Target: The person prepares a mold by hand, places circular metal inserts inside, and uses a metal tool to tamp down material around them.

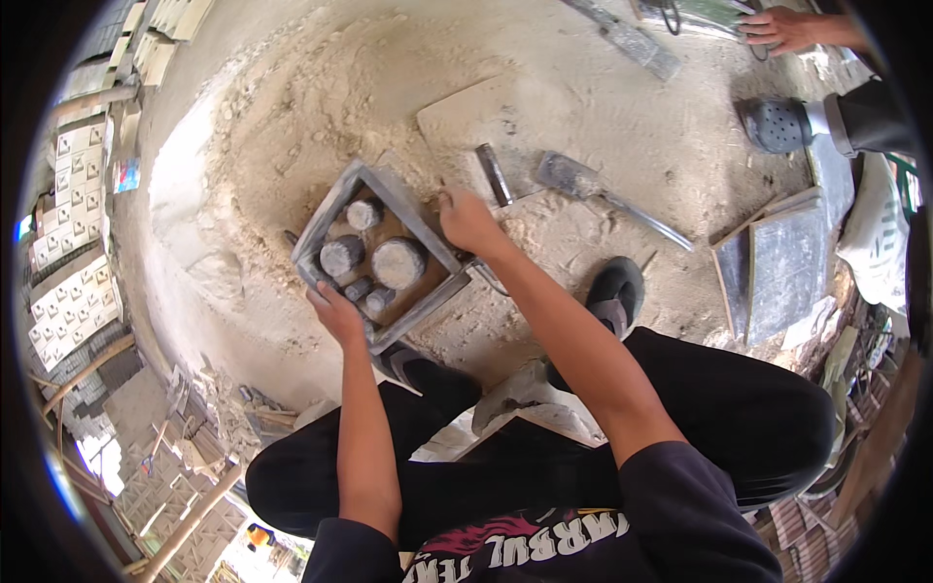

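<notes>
A square grey moulding frame (424, 230) lies tilted on the sandy ground in front of me. Inside it stand several round, dust-covered pieces, the largest a pale-topped disc (398, 263). My left hand (337, 313) grips the frame's near left side, thumb on the rim. Just outside its right side, my right hand (468, 222) is closed; whatever its fingers hold is hidden. A dark metal tube (495, 175) lies beyond my right hand. Further right rests a shovel (573, 177) with a metal handle.
Loose sand (292, 107) is heaped beyond the frame. At right, flat grey boards (787, 262) lean together near a white sack (878, 233). Another person's hand (777, 31) and clog (776, 124) show at the upper right. A long flat metal bar (632, 44) lies at the top.
</notes>
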`<move>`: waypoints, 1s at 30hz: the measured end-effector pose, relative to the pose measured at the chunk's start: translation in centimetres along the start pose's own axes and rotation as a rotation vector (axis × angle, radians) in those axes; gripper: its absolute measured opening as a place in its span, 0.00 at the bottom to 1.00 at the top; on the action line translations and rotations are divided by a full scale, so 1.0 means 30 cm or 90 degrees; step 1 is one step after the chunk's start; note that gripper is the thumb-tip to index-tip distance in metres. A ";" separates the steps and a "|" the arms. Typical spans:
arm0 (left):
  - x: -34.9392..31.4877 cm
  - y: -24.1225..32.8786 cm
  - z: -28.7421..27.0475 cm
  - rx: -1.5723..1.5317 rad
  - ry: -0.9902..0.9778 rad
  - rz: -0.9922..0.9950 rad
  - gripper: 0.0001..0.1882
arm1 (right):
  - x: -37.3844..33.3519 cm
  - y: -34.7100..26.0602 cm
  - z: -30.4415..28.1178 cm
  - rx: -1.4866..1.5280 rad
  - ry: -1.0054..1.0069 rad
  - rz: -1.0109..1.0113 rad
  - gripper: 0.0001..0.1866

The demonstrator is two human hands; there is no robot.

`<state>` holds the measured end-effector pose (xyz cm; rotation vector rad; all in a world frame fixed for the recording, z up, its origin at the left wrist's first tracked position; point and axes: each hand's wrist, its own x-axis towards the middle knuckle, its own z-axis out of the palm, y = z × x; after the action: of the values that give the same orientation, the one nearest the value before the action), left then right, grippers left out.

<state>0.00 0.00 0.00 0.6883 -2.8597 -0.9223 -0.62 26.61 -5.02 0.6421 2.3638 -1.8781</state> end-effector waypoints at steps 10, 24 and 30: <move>0.019 -0.029 -0.004 -0.008 0.047 0.049 0.28 | 0.034 0.031 -0.027 -0.044 -0.058 0.005 0.21; -0.004 0.024 -0.008 -0.077 0.039 0.039 0.28 | -0.196 -0.078 -0.147 -0.248 0.084 0.010 0.13; 0.012 0.012 -0.043 -0.078 0.043 0.055 0.27 | -0.425 -0.007 0.005 -0.281 0.212 -0.156 0.16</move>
<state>-0.22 -0.61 1.24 0.5689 -2.7242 -1.0304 10.90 22.81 -1.11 0.6859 3.0574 -1.3125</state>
